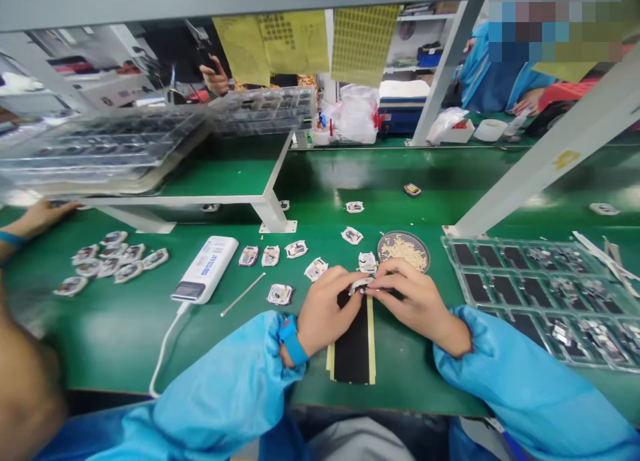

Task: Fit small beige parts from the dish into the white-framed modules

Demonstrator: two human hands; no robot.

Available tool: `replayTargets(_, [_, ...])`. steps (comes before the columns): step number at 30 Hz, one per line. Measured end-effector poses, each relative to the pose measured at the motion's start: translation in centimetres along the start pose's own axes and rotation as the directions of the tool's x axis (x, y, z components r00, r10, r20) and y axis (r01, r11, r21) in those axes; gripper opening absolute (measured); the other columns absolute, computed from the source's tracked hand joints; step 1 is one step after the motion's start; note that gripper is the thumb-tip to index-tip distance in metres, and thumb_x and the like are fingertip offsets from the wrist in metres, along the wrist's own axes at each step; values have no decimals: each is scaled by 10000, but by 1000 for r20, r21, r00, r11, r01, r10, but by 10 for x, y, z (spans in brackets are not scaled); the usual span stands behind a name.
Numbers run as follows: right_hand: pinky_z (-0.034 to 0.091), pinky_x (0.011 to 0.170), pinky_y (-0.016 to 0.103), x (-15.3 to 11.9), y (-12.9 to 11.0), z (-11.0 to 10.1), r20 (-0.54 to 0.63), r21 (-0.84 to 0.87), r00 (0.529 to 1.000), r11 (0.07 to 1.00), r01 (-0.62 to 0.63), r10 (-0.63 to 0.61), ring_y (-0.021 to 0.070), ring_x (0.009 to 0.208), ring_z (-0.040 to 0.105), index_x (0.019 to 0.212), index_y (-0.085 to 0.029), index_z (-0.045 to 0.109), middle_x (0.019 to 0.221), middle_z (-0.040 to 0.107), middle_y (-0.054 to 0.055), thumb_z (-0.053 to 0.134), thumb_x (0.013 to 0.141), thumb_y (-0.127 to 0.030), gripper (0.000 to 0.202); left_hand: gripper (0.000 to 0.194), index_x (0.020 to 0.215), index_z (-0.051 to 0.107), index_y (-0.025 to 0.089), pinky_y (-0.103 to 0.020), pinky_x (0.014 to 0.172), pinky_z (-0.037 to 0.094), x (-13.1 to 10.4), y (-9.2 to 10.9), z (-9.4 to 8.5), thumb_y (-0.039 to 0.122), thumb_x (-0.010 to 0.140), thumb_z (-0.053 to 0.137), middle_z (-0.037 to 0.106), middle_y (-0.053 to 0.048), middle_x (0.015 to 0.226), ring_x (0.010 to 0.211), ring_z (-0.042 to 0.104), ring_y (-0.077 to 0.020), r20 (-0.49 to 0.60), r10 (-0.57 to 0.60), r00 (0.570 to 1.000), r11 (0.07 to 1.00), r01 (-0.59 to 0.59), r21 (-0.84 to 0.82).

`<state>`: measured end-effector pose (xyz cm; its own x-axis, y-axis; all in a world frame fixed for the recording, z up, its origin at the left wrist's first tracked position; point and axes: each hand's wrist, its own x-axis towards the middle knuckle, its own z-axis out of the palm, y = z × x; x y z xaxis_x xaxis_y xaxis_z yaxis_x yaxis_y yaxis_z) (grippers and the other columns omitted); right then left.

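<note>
The left hand (pixel 333 308) pinched a small white casing (pixel 359 286) by one end, and the right hand (pixel 417 301) closed its fingertips narrowly on the other. The casing was between the hands, above the far part of a black mat (pixel 354 354); fingers hid its finer detail. Doing this well probably called for a light, steady left pinch while the right fingertips made small movements, kept low over the mat lest something drop. The dish (pixel 429 258) just beyond the right hand was close enough to knock, so a tucked wrist seemed wise.
</note>
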<state>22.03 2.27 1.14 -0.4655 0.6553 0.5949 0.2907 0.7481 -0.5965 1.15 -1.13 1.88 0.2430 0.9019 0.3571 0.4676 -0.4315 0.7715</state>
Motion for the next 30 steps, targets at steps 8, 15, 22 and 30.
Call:
replayTargets(8, [579,848,369,-1,-4,3,181,-165,979,984,-60,90,212,1026,658,1121,-242,601,1214,594,99,521,998,-169,164,302,1214,687,206,-344,771,472,0,4,2,189,952,537,627,-53,888,875,569,-211,13,17,1000,982,-19,190])
replayTargets(15, [518,943,418,7,9,-8,31,-69,993,992,-110,112,248,1100,606,1084,-231,578,1148,613,103,549,989,-200,104,280,1144,721,233,-296,733,467,4,5,1,152,914,583,592,-5,809,782,572,-165,-34,-87,996,993,90,78])
replayTargets(22, [505,883,403,11,4,-9,-56,53,990,991,-124,127,228,971,614,953,-215,618,991,633,75,610,972,-227,23,225,1075,717,209,-289,729,455,4,5,0,135,896,602,650,-20,895,799,581,-158,-62,-77,995,997,77,2])
replayTargets(30, [544,844,381,7,-2,0,-11,114,998,991,-63,65,213,953,636,989,-214,653,998,651,82,658,951,-232,42,140,1015,709,204,-290,730,478,2,9,2,183,902,629,679,-33,904,824,612,-170,-82,-36,996,999,36,3])
